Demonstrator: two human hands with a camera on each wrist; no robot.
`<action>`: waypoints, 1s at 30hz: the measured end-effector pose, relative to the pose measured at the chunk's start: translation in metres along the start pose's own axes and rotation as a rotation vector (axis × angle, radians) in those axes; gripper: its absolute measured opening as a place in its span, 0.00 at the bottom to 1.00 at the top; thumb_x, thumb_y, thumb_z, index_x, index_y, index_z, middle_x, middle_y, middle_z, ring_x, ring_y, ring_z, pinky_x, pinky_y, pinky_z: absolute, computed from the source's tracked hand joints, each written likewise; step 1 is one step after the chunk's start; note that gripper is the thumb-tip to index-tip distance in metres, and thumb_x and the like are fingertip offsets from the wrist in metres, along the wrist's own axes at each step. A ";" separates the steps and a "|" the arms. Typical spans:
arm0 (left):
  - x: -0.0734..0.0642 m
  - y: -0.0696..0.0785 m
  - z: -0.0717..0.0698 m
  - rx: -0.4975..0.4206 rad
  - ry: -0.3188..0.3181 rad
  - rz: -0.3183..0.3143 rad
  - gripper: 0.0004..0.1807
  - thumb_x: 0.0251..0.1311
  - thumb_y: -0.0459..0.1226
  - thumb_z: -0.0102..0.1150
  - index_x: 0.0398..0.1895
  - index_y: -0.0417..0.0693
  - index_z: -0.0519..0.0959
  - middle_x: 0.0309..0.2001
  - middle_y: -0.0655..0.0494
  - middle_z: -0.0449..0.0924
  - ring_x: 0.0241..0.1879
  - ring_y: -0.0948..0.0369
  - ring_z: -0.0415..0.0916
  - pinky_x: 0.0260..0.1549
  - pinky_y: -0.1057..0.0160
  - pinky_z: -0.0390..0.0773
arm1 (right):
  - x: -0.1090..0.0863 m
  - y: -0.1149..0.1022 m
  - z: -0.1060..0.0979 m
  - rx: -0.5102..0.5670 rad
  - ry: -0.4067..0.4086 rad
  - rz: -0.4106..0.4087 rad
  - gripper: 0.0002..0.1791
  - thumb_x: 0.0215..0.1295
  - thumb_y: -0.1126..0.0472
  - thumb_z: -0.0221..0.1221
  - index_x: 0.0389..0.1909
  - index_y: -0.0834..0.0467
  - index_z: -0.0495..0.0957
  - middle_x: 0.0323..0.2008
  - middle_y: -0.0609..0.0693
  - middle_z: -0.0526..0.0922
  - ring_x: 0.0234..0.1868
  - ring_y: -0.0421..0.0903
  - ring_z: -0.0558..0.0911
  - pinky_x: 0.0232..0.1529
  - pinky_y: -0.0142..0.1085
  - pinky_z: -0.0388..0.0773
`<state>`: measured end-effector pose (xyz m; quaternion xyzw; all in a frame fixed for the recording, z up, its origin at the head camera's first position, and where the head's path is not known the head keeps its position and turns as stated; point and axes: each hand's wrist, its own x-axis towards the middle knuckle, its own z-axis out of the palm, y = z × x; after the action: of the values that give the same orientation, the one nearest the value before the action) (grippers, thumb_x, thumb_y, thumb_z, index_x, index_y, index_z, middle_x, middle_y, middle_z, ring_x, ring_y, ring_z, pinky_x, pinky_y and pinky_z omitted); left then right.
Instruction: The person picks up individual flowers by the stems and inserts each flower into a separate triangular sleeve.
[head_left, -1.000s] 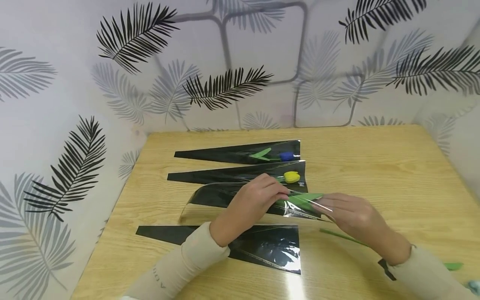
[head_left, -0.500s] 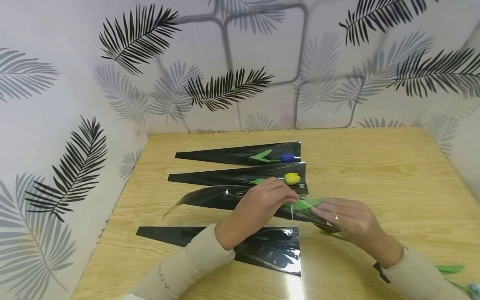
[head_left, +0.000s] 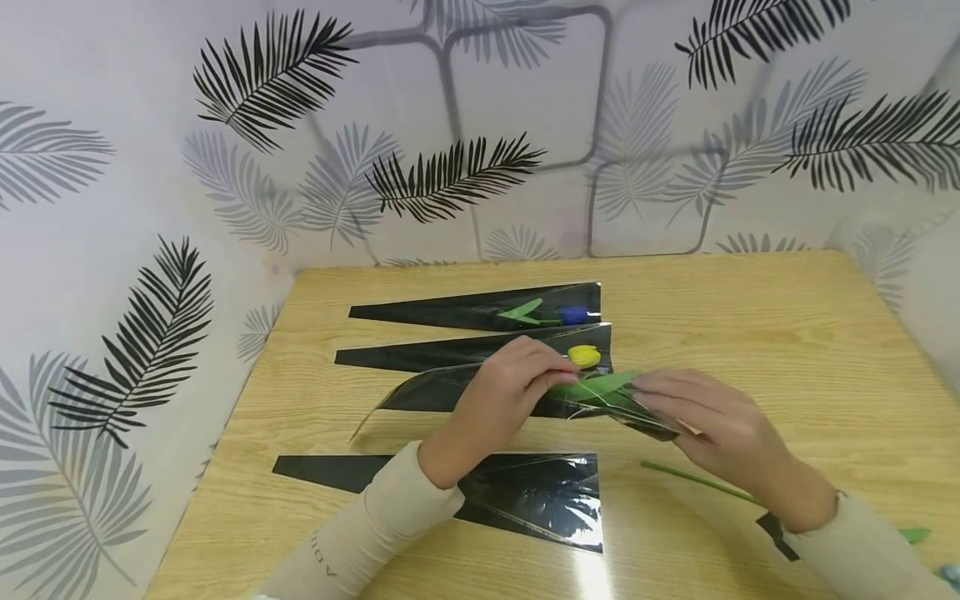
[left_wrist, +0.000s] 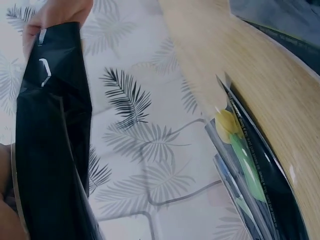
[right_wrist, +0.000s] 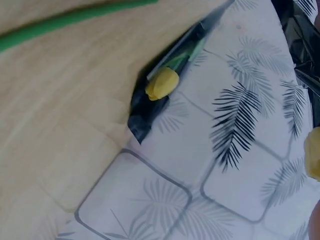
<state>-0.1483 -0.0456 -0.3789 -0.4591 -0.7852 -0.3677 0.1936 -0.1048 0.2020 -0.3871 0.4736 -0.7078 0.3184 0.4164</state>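
Over the table, my left hand (head_left: 510, 375) pinches the film edge of a black, clear-fronted flower sleeve (head_left: 427, 390). Its narrow tail bends down to the left. At the sleeve's wide mouth my right hand (head_left: 723, 421) holds a tulip, whose green leaf (head_left: 607, 386) shows between the hands. The head view hides the bloom, but a yellow tulip head (right_wrist: 313, 154) shows at the right edge of the right wrist view. In the left wrist view the black back of the sleeve (left_wrist: 45, 135) stretches between both hands.
Behind the hands lie sleeves with a yellow tulip (head_left: 583, 357) and a blue tulip (head_left: 573, 315). A flat sleeve (head_left: 540, 492) without a flower is in front. A loose green stem (head_left: 697, 479) lies beneath the right hand, and a pale blue flower (head_left: 950, 573) is at the right edge.
Both hands dip slightly, then rise again with the sleeve and tulip. The right hand is now a little farther right, and the sleeve's tail has shifted and flexed.
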 end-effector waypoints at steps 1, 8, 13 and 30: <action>0.001 -0.001 -0.001 -0.027 0.017 -0.001 0.07 0.60 0.36 0.58 0.39 0.45 0.82 0.38 0.60 0.81 0.43 0.69 0.72 0.47 0.75 0.71 | 0.005 -0.001 -0.001 -0.008 0.070 -0.013 0.14 0.66 0.69 0.49 0.32 0.70 0.82 0.34 0.61 0.83 0.39 0.53 0.81 0.51 0.30 0.73; 0.009 -0.004 -0.011 -0.192 0.222 -0.005 0.07 0.59 0.32 0.58 0.39 0.42 0.82 0.38 0.56 0.81 0.43 0.65 0.75 0.43 0.67 0.76 | 0.032 -0.004 -0.005 0.081 0.717 0.137 0.06 0.58 0.74 0.58 0.26 0.76 0.77 0.28 0.66 0.81 0.34 0.53 0.82 0.41 0.31 0.78; 0.015 0.001 -0.015 -0.340 0.387 -0.047 0.08 0.54 0.24 0.59 0.38 0.36 0.80 0.37 0.50 0.79 0.39 0.59 0.77 0.38 0.62 0.79 | 0.027 -0.010 -0.012 0.439 0.531 0.500 0.09 0.61 0.80 0.50 0.41 0.82 0.72 0.40 0.64 0.81 0.43 0.49 0.80 0.47 0.30 0.75; 0.017 0.008 -0.019 -0.435 0.459 -0.027 0.09 0.51 0.20 0.59 0.36 0.33 0.78 0.35 0.47 0.78 0.36 0.57 0.76 0.34 0.61 0.79 | 0.048 -0.019 -0.008 0.883 0.338 0.744 0.21 0.60 0.83 0.39 0.48 0.73 0.75 0.47 0.58 0.79 0.47 0.47 0.78 0.49 0.33 0.75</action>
<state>-0.1505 -0.0472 -0.3521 -0.3842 -0.6301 -0.6236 0.2579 -0.0945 0.1827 -0.3396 0.2652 -0.5508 0.7775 0.1477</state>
